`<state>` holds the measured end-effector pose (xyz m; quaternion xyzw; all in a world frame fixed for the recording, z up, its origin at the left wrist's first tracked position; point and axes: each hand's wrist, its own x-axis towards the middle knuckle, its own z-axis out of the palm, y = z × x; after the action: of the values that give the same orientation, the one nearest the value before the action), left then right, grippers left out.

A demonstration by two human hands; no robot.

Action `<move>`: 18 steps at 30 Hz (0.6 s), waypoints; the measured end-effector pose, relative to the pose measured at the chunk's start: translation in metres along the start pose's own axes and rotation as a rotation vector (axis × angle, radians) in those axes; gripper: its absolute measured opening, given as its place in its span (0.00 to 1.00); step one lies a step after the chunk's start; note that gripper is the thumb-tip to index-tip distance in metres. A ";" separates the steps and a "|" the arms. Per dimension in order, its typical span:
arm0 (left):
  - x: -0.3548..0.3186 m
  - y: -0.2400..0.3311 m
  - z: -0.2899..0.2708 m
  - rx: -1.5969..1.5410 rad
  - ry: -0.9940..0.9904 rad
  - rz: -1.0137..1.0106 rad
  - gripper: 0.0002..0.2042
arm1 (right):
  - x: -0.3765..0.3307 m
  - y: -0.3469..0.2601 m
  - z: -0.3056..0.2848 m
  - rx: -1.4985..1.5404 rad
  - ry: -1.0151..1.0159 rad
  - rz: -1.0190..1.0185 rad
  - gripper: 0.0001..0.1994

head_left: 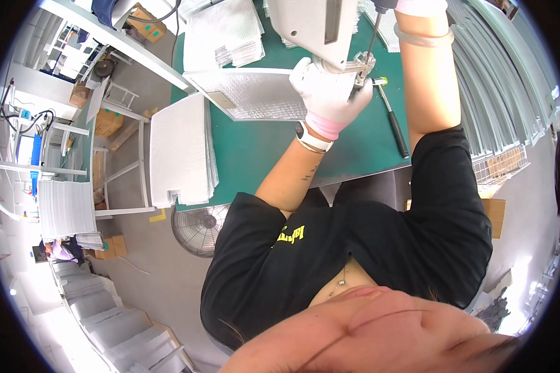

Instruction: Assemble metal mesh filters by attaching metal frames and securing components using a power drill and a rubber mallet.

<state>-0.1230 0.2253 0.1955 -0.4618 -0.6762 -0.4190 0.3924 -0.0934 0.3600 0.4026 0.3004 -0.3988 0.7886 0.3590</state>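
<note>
My left hand [330, 96], in a white glove with a pink cuff, is closed around the metal presser foot [362, 64] below the white sewing machine head [314, 28]. At the top edge, my gloved right hand [420, 6] is mostly cut off; beside it shows the dark handle of a screwdriver [376, 34], whose thin shaft slants down to the presser foot. A silvery quilted sheet [270, 96] with a pale patch leans beside my left hand. To the right of that hand, a hammer [393, 121] with a black grip lies on the green table [249, 174].
Stacks of white bubble-textured sheets [179, 152] lie at the table's left, with another stack [221, 34] farther back. On the right stand many long grey-white layered sheets [501, 87] by a wire basket [501, 165]. A floor fan [199, 230] stands below the table's left corner.
</note>
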 end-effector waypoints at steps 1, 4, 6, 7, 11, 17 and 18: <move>0.001 0.000 0.002 0.017 0.025 0.023 0.08 | 0.000 -0.002 -0.002 -0.001 0.001 -0.002 0.14; 0.004 0.000 0.000 0.030 0.053 0.053 0.07 | 0.001 -0.006 -0.009 0.008 -0.091 -0.021 0.17; 0.004 -0.001 -0.001 0.027 0.056 0.058 0.07 | -0.002 -0.004 -0.008 0.027 -0.111 0.024 0.17; 0.005 0.000 0.000 0.004 0.045 0.045 0.07 | -0.005 -0.005 -0.005 0.039 -0.132 0.068 0.18; 0.002 -0.005 0.003 -0.005 0.077 0.055 0.07 | -0.032 0.018 -0.013 0.718 -0.001 0.347 0.19; 0.002 0.000 0.000 -0.037 0.026 0.046 0.07 | -0.037 -0.007 -0.005 -0.225 -0.277 0.256 0.17; 0.002 -0.002 0.001 -0.033 0.025 0.049 0.07 | -0.027 -0.008 0.008 -0.178 -0.159 0.129 0.14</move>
<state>-0.1257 0.2263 0.1964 -0.4792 -0.6527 -0.4260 0.4035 -0.0701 0.3473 0.3892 0.3027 -0.5129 0.7452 0.3001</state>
